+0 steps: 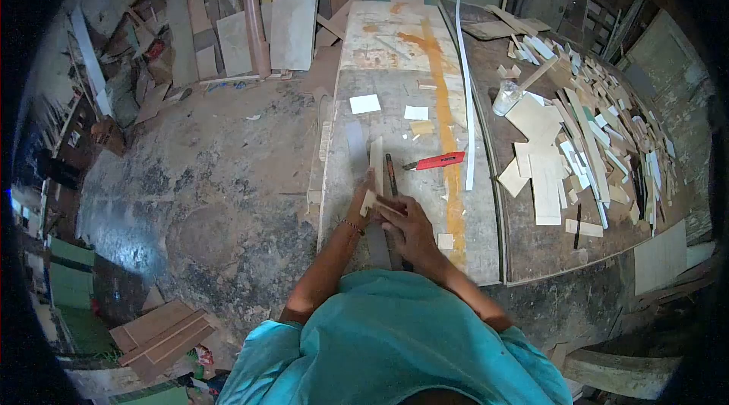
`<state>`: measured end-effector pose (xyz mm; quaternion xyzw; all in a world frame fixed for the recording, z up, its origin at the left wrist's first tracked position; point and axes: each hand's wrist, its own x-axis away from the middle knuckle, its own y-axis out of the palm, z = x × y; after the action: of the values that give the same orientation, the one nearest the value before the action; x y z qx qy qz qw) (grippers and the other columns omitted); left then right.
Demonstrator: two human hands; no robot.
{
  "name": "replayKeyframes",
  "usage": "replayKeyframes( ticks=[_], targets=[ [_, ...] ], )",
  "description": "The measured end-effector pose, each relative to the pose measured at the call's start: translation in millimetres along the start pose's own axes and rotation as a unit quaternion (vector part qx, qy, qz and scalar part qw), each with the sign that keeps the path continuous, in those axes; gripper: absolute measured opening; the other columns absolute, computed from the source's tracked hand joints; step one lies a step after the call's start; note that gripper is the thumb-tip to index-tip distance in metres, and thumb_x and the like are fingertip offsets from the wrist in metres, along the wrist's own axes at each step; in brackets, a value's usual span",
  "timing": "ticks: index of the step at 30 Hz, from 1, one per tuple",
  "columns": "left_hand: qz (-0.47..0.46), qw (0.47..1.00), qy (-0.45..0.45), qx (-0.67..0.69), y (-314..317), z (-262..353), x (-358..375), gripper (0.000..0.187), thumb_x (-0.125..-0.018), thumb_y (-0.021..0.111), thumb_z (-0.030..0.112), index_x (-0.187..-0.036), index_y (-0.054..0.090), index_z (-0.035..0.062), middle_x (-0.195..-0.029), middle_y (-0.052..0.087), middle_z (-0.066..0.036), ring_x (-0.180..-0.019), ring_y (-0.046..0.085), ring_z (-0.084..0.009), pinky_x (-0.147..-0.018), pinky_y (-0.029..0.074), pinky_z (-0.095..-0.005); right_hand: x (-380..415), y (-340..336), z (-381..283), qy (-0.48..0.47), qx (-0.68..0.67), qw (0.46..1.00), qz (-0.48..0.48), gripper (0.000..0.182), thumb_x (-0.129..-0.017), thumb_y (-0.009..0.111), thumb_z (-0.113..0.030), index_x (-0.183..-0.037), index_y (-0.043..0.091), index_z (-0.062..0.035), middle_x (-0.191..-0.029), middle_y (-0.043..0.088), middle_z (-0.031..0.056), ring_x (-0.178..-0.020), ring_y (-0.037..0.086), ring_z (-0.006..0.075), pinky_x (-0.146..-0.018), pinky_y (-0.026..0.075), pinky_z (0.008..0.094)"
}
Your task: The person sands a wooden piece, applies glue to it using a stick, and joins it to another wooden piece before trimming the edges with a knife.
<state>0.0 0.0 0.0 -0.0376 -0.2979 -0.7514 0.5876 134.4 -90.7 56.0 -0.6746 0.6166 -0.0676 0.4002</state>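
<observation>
Close in front of my body, my left hand (362, 198) is closed around a pale wood strip (377, 153) that points away from me. My right hand (414, 227) meets it from the right, its fingers closed on a short wood piece (389, 211). A small pale block end (368, 203) shows between the two hands. Just beyond my right fingers lies a dark slim stick (390, 171). A red utility knife (439, 161) rests to the right of it. Under my hands runs a long grey strip (355, 141), partly hidden by them.
The workbench (349, 101) carries white cards (364, 104), a yellowish scrap (421, 127) and a long white strip (465, 94) on its right edge. A second table (524, 253) holds many offcuts and a clear jar (506, 97). Boards (294, 31) lean at the back left.
</observation>
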Motion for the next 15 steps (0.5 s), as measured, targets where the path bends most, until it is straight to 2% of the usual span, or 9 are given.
replayKeyframes(
  ticks=[2,5,6,7,9,10,12,13,15],
  targets=[
    [0.013,0.999,0.033,-0.022,-0.2,-10.9,-12.0,0.045,-0.089,0.043,0.039,-0.113,0.045,0.0017,-0.083,0.057,-0.005,-0.071,0.058,-0.0144,-0.061,0.048,-0.0274,4.1,-5.2,-2.3,-0.011,-0.01,1.0,0.025,0.038,-0.076,0.058,-0.006,-0.113,0.056,-0.0133,-0.105,0.052,0.0145,-0.091,0.054,0.0276,-0.08,0.045,0.0361],
    [0.07,0.981,0.135,-0.122,20.4,-32.6,-14.1,0.051,-0.084,0.047,0.05,-0.101,0.053,0.0017,-0.082,0.057,-0.006,-0.069,0.057,-0.0131,-0.054,0.046,-0.0269,-23.6,-3.0,20.7,0.033,0.0,0.996,0.077,0.039,-0.075,0.056,-0.003,-0.112,0.057,-0.0135,-0.107,0.049,0.0165,-0.096,0.051,0.0326,-0.083,0.043,0.0379],
    [0.048,0.977,0.151,-0.14,21.8,-26.2,-12.1,0.049,-0.086,0.045,0.048,-0.101,0.053,0.0012,-0.083,0.058,-0.006,-0.07,0.057,-0.0137,-0.055,0.046,-0.0273,-31.3,-3.0,26.1,0.074,0.024,0.994,0.08,0.042,-0.073,0.055,0.001,-0.112,0.057,-0.0146,-0.106,0.05,0.0168,-0.095,0.052,0.0327,-0.081,0.045,0.0371],
    [0.026,0.973,0.168,-0.158,23.2,-19.8,-10.0,0.047,-0.088,0.043,0.045,-0.101,0.053,0.0006,-0.084,0.058,-0.007,-0.07,0.057,-0.0144,-0.056,0.046,-0.0276,-30.8,-2.3,26.1,0.058,0.01,0.996,0.074,0.041,-0.074,0.054,0.001,-0.112,0.057,-0.0144,-0.105,0.051,0.0169,-0.096,0.052,0.0327,-0.081,0.044,0.037],
    [0.08,0.973,0.196,-0.09,37.3,-6.6,6.0,0.046,-0.089,0.042,0.043,-0.096,0.055,-0.0004,-0.078,0.058,-0.007,-0.068,0.057,-0.0156,-0.056,0.046,-0.0281,-28.4,-3.3,17.5,0.023,-0.019,0.998,0.061,0.041,-0.074,0.052,0.001,-0.113,0.056,-0.014,-0.104,0.051,0.0172,-0.098,0.052,0.0327,-0.082,0.044,0.0368],
    [0.1,0.978,0.161,-0.083,31.9,1.6,2.5,0.045,-0.09,0.04,0.043,-0.093,0.054,-0.0004,-0.076,0.057,-0.007,-0.067,0.056,-0.0158,-0.056,0.046,-0.0285,-22.2,-6.8,8.1,-0.007,-0.019,0.998,0.051,0.039,-0.076,0.057,0.0,-0.114,0.056,-0.0109,-0.099,0.051,0.0139,-0.089,0.054,0.0266,-0.077,0.045,0.0338],
    [0.14,0.984,0.086,-0.071,17.8,24.4,-7.3,0.045,-0.091,0.037,0.042,-0.086,0.052,-0.0004,-0.072,0.054,-0.009,-0.064,0.054,-0.0161,-0.057,0.045,-0.0293,-4.6,-1.8,5.8,-0.015,-0.063,0.997,0.047,0.035,-0.08,0.054,-0.002,-0.114,0.055,-0.0083,-0.097,0.052,0.0108,-0.087,0.055,0.0236,-0.076,0.046,0.0324],
    [0.166,0.977,0.095,-0.098,18.6,29.8,-10.5,0.047,-0.091,0.037,0.043,-0.082,0.052,-0.0002,-0.069,0.053,-0.008,-0.062,0.053,-0.0154,-0.055,0.044,-0.0294,1.8,-0.7,6.9,-0.018,-0.084,0.995,0.043,0.032,-0.082,0.053,-0.003,-0.114,0.054,-0.0069,-0.095,0.053,0.0092,-0.086,0.055,0.0221,-0.075,0.046,0.0317],
    [0.219,0.957,0.113,-0.153,20.6,38.3,-11.2,0.05,-0.091,0.037,0.045,-0.075,0.053,0.0001,-0.063,0.051,-0.006,-0.057,0.05,-0.0142,-0.052,0.042,-0.0296,9.3,-0.5,21.7,0.093,-0.228,0.968,0.041,0.029,-0.086,0.051,-0.013,-0.113,0.052,-0.0035,-0.093,0.054,0.007,-0.084,0.055,0.019,-0.073,0.047,0.0306]
  ],
)
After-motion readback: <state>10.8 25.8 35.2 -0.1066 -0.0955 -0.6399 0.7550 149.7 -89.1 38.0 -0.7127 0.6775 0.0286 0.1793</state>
